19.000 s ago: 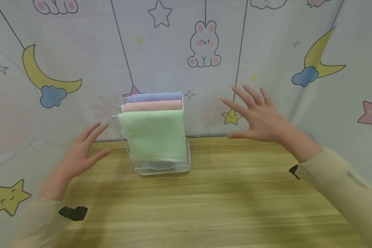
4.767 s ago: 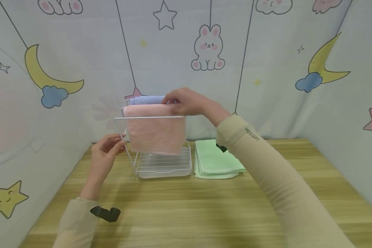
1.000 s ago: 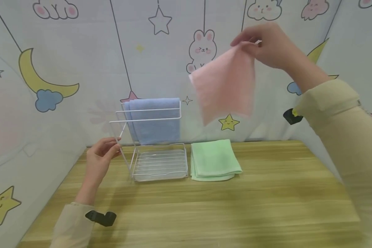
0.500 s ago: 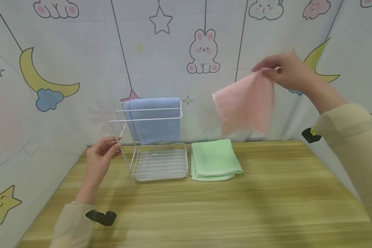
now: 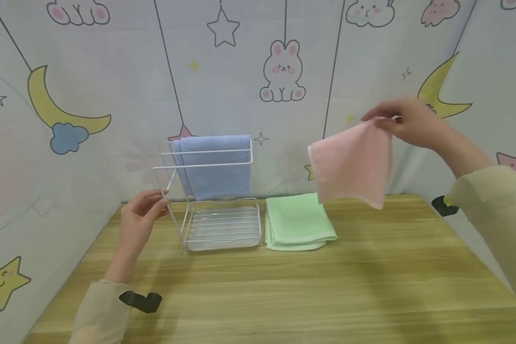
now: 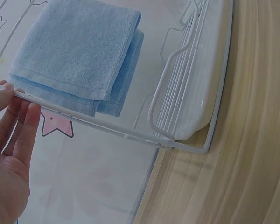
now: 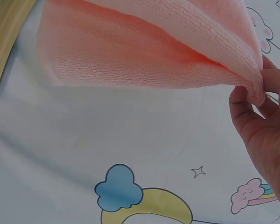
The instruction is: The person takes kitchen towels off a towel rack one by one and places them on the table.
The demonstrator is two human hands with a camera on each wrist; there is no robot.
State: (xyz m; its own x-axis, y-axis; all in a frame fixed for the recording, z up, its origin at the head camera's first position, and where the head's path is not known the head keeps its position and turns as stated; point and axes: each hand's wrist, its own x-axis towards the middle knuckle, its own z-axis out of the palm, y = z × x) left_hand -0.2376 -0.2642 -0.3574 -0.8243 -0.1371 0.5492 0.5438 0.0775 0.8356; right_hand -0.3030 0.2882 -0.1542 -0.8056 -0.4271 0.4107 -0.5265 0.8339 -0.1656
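Observation:
In the head view my right hand [image 5: 413, 123] pinches a pink towel [image 5: 353, 165] by its top edge, and the towel hangs in the air over the right side of the table. The right wrist view shows the same towel [image 7: 144, 51] gathered between thumb and fingers. My left hand [image 5: 141, 214] grips the left upright of a white wire rack [image 5: 202, 166]. A folded blue towel [image 5: 217, 179] drapes over the rack's rearmost bar; the two front bars carry nothing. Beside the rack lies a folded green towel [image 5: 298, 222], its back right corner partly behind the pink one.
The rack's base holds a wire grid over a pale tray [image 5: 223, 229]. A wooden table [image 5: 284, 296] stretches toward me. Behind it hangs a white curtain [image 5: 124, 57] printed with moons, stars and a rabbit.
The pink towel came off the rack's middle bar in my right hand, and has since moved right and down. Earlier the green towel left the front bar for the table. My left hand stays on the rack.

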